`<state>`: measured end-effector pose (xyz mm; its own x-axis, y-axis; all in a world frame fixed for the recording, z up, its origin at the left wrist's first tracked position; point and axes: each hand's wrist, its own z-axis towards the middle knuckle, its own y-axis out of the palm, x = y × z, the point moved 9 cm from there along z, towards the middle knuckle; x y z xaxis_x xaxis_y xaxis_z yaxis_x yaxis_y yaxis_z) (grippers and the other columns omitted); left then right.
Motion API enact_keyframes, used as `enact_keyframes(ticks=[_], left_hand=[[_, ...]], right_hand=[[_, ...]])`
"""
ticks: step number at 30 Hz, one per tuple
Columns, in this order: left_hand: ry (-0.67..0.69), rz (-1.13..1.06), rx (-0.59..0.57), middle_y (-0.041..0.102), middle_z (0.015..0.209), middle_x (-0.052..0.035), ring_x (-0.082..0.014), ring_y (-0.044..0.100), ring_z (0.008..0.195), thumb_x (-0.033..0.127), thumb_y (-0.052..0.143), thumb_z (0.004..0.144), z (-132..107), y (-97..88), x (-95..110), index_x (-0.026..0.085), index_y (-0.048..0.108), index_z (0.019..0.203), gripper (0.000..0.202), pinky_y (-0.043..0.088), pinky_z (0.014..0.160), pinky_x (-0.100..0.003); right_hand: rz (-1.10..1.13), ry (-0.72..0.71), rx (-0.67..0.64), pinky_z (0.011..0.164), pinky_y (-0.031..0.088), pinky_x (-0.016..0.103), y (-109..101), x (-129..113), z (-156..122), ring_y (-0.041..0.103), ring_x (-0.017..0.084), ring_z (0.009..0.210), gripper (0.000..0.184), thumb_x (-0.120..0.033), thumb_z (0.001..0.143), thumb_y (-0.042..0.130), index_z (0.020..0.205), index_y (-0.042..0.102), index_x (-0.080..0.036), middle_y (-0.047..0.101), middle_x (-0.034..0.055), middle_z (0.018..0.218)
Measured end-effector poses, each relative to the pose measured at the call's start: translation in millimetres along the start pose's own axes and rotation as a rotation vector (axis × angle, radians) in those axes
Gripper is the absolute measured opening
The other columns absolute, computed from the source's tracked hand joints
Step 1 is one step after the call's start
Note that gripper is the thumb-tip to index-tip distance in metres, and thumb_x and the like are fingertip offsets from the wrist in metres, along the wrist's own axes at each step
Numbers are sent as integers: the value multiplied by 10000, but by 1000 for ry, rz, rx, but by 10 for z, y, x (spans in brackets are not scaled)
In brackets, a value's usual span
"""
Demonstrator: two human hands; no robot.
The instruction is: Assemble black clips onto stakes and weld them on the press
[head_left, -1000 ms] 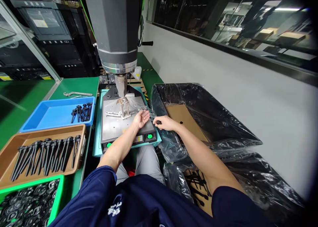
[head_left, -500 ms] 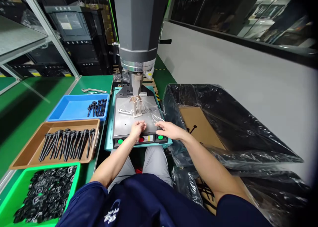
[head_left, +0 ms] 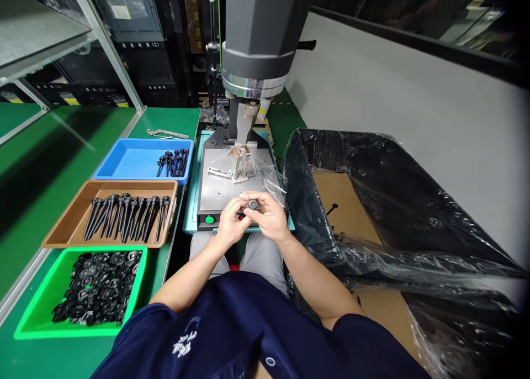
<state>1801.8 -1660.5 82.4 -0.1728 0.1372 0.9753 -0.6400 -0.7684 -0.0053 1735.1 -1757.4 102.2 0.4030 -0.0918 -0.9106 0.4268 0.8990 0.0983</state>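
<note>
A small black part with a round centre [head_left: 253, 204] is held between both hands over the front edge of the machine's plate. My right hand [head_left: 270, 217] is closed on it, fingers over the far side and thumb in front. My left hand [head_left: 231, 222] is also closed, its fingertips meeting the part's left side. Just beyond the hands, a metal fixture [head_left: 242, 163] stands on the steel plate [head_left: 215, 194], beneath the press machine's pointed head [head_left: 247, 122]. Clear plastic film [head_left: 267, 177] lies right of the fixture. The part's underside is hidden by fingers.
To the left are a blue tray [head_left: 128, 158] and a brown tray [head_left: 70, 224] with long black pieces, plus a green bin [head_left: 41, 324] of small black parts. A wrench [head_left: 168, 133] lies behind. At right stands a plastic-lined box [head_left: 414, 202] with cardboard inside.
My hands were apart, the right one by the green button at the plate's right front. They have come together around the small black part. The camera view has shifted slightly.
</note>
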Motion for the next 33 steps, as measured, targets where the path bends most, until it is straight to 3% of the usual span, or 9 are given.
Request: enact_keyframes(ticks=[6,8,11,18,25,29,31,33], left_hand=[[1,52,66,652,884,-50,-217,580,907,228,750,748,-4,-78,-82,212,699,761,55,461,913,-318],[-58,13,78,639,809,-37,-199,571,836,254,765,742,-19,-86,-155,203,676,712,107,473,855,-303],[-144,-78,48,632,746,-17,-166,562,728,319,768,764,-48,-61,-245,188,696,785,150,485,759,-285],[-222,-182,-98,691,791,-37,-170,611,742,414,753,786,-96,9,-254,164,747,905,277,500,756,-293],[-242,-130,-73,660,702,-30,-144,578,647,413,767,767,-136,-94,-133,150,722,784,267,472,667,-269],[-182,78,-89,631,635,-8,-123,532,571,405,731,790,-178,-356,179,154,730,789,251,429,575,-244],[-125,266,-38,634,639,-3,-125,536,576,380,702,810,-176,-653,421,159,738,804,223,424,564,-237],[-75,467,68,670,695,-7,-140,580,634,329,683,815,-168,-1078,680,163,748,839,180,448,603,-235]], right_hand=[[51,32,-8,1085,464,403,80,97,7,642,219,1166,355,-387,804,770,1114,651,-261,721,51,1165],[52,82,-12,1079,470,411,72,156,19,646,230,1164,479,-425,783,785,1199,622,-251,710,75,1205],[47,165,-30,1081,468,430,43,258,27,640,254,1185,658,-499,780,768,1341,562,-223,679,109,1273],[-4,280,-100,1021,511,427,76,460,-49,668,280,1134,392,-530,873,643,1075,752,-213,735,79,1164],[41,311,-17,858,583,429,141,580,-28,714,283,950,384,-552,770,734,913,751,-195,753,94,1082],[120,281,-122,980,532,454,313,602,16,701,282,1025,338,-510,771,755,936,747,-215,757,88,1055],[173,289,-165,963,545,461,390,652,23,709,276,1005,346,-510,793,736,991,742,-226,757,95,1051],[204,310,-189,898,578,452,435,718,1,722,264,936,341,-515,810,719,996,740,-229,760,103,1024]])
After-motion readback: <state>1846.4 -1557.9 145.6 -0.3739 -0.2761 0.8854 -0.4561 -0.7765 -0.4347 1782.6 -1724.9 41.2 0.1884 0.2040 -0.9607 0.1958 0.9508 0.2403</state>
